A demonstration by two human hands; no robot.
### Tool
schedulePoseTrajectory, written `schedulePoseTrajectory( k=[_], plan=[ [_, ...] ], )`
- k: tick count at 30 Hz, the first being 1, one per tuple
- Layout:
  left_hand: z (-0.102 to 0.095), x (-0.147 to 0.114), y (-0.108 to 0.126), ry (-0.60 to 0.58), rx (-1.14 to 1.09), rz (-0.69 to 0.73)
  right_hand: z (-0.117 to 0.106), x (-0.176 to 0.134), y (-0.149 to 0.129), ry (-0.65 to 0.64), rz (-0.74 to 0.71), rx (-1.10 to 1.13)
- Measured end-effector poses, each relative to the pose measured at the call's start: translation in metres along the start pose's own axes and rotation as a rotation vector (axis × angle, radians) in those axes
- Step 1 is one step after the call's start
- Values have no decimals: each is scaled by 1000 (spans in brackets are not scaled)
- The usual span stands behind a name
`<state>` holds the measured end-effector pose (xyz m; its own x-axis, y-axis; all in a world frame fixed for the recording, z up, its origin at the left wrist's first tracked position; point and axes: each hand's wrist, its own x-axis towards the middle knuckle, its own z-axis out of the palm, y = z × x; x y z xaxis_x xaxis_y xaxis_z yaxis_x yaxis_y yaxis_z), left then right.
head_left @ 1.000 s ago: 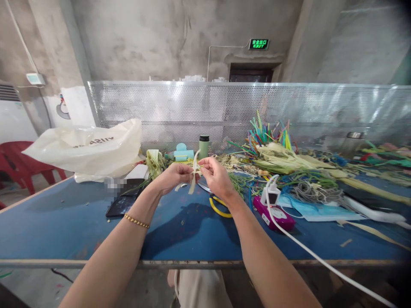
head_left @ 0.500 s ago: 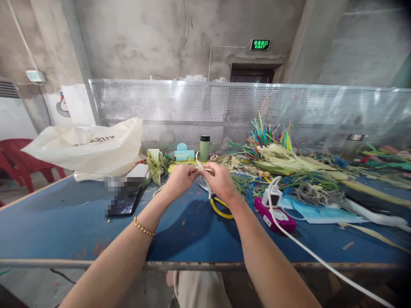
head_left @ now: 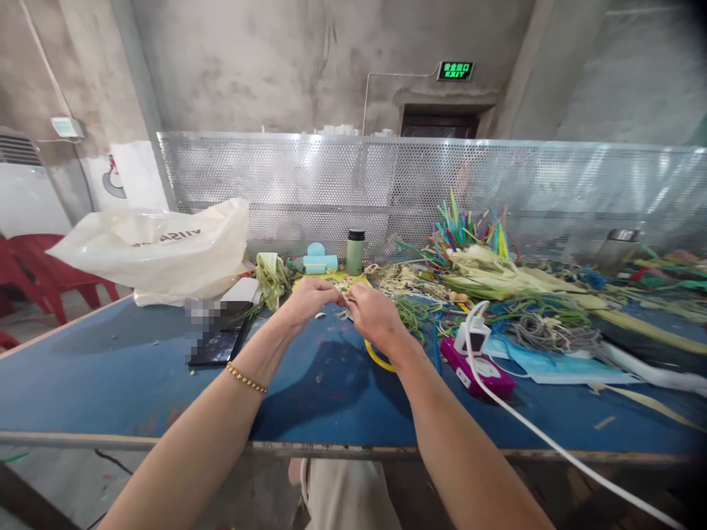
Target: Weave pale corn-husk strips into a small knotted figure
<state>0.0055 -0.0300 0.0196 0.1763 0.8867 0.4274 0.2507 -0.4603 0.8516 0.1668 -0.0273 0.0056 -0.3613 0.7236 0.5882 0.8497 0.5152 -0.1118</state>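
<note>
Left hand (head_left: 310, 302), right hand (head_left: 376, 315): fingertips pinched near each other on pale strip (head_left: 343, 294), mostly hidden by fingers. Strip above blue worktop (head_left: 127, 386). Yellow handle (head_left: 375, 360) beside right arm. Green bottle (head_left: 355, 255) upright behind hands.

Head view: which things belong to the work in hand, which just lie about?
Likely in use: pale piece between left hand and right hand, barely visible; perhaps pale husks.
Likely lying about: green bottle; purple box; white bag.
</note>
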Motion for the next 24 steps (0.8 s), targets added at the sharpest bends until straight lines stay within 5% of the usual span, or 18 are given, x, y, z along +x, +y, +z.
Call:
schedulePoseTrajectory(
  k=[4, 8, 13, 19, 24],
  plan=[
    [-3, 2, -1, -63, -236, -96, 2, 3, 4, 54, -16, 198],
    [-14, 9, -5, -98, -608, -202, 1, 7, 8, 139, 145, 683],
    [-16, 11, -9, 85, -735, -191, 2, 8, 5, 144, 410, 1189],
    [10, 5, -11, -12, -288, -9, 13, 11, 9, 203, 335, 969],
    [15, 8, -19, 29, -305, 55, 18, 11, 8, 190, 224, 760]
  ],
)
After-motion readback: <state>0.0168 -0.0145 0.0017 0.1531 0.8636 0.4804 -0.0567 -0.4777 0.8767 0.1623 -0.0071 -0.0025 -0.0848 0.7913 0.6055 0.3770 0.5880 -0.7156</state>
